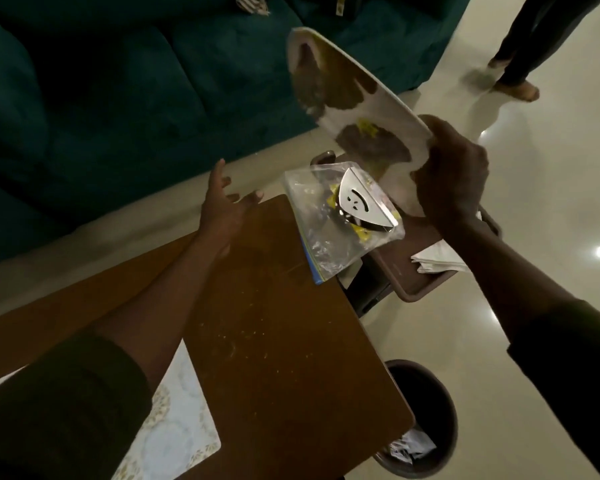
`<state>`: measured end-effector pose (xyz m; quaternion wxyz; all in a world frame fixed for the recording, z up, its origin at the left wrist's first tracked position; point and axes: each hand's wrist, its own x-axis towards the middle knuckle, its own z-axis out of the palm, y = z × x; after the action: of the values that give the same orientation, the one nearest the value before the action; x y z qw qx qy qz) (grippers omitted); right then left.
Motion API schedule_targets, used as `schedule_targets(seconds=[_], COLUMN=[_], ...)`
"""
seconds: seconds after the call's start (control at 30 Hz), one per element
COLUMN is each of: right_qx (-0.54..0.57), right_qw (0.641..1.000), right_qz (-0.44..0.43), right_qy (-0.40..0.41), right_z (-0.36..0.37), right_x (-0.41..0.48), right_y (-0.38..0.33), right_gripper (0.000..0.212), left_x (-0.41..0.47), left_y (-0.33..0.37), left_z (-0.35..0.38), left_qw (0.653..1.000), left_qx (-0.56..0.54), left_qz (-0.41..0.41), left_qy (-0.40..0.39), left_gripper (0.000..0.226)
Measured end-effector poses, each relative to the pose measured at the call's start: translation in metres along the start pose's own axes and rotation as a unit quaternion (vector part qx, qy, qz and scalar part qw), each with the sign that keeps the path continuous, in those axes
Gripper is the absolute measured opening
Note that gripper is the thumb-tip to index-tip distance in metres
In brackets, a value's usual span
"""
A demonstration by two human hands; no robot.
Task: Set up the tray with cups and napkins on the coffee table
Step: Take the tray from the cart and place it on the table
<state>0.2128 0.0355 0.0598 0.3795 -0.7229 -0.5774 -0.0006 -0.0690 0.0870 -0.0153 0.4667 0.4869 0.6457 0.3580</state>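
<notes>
The right hand has its fingers wrapped around the near edge of a white printed tray, holding it tilted up in the air above the far end of the coffee table. The left hand is empty, fingers spread wide, reaching out over the table's far edge toward the tray.

Just below the tray lies a clear plastic bag hanging partly off the table corner, with a shiny metal napkin holder on or in it (which, I cannot tell). Beyond it is a brown lower tray or shelf bearing a small stack of white napkins.

By my reading the job has hardly begun: the tray is not yet set down, the napkins are not on it, and no cups are in view.

Count: one white tray, one napkin stack, one holder, one bag, one placemat, one bin, zero cups.
</notes>
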Motion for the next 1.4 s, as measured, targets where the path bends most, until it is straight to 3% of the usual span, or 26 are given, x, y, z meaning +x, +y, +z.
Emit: schedule_targets(seconds=[0.13,0.23,0.37,0.5,0.6,0.67,0.77,0.97,1.13,1.2,1.3,1.4], right_qx=[0.129,0.201,0.235,0.261,0.284,0.305,0.271,0.114,0.114,0.111,0.101,0.074], right_qw=[0.985,0.949,0.897,0.858,0.819,0.796,0.775,0.787,0.721,0.712,0.697,0.69], right_qz=[0.074,0.1,0.135,0.194,0.238,0.256,0.248,0.034,0.075,0.066,0.061,0.033], right_qy=[-0.091,-0.221,-0.348,-0.397,-0.439,-0.457,-0.514,-0.606,-0.679,-0.69,-0.708,-0.719], right_z=[0.027,0.049,0.083,0.121,0.155,0.174,0.201,0.229,0.251,0.263,0.285,0.303], right_x=[-0.018,-0.045,-0.083,-0.138,-0.191,-0.227,-0.283,-0.372,-0.455,-0.487,-0.527,-0.552], right_y=[-0.041,-0.079,-0.126,-0.18,-0.227,-0.255,-0.294,-0.366,-0.43,-0.45,-0.474,-0.484], right_gripper=[0.035,0.032,0.026,0.016,0.016,0.019,0.024,0.026,0.024,0.025,0.021,0.016], left_x=[-0.007,-0.021,-0.054,-0.109,-0.152,-0.177,-0.215,-0.281,-0.308,-0.317,-0.322,-0.321], left_y=[-0.019,-0.045,-0.082,-0.123,-0.158,-0.181,-0.213,-0.283,-0.335,-0.353,-0.379,-0.401], left_z=[-0.043,-0.101,-0.186,-0.253,-0.284,-0.299,-0.339,-0.444,-0.524,-0.551,-0.579,-0.592], left_qw=[0.996,0.991,0.965,0.932,0.922,0.919,0.92,0.922,0.888,0.862,0.836,0.827], left_qx=[-0.04,-0.024,-0.126,-0.241,-0.265,-0.274,-0.263,-0.166,0.033,0.105,0.099,0.124], left_qz=[-0.063,-0.08,-0.169,-0.262,-0.283,-0.282,-0.273,-0.294,-0.338,-0.349,-0.349,-0.349], left_qy=[0.042,0.103,0.158,0.074,-0.013,0.02,0.1,0.192,0.309,0.352,0.412,0.423], left_gripper=[0.088,0.095,0.091,0.071,0.032,0.038,0.044,0.039,0.028,0.028,0.032,0.027])
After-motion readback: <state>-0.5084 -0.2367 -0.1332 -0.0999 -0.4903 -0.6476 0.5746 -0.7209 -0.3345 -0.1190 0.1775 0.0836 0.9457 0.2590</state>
